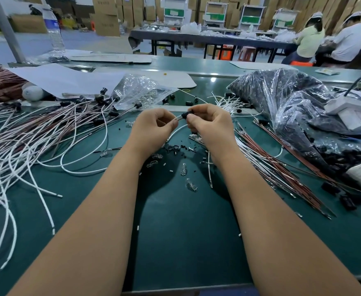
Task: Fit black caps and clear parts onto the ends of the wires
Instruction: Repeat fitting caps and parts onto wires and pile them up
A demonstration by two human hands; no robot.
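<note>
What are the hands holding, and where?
Right hand pinches the black cap; left hand pinches the clear part at its end.

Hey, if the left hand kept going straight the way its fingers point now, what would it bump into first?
Probably the black cap pinched in the right hand. The left hand points right, pinching a clear part that already meets the cap, so the right hand's fingertips come just behind. Depth is hard to judge from one view.
</note>
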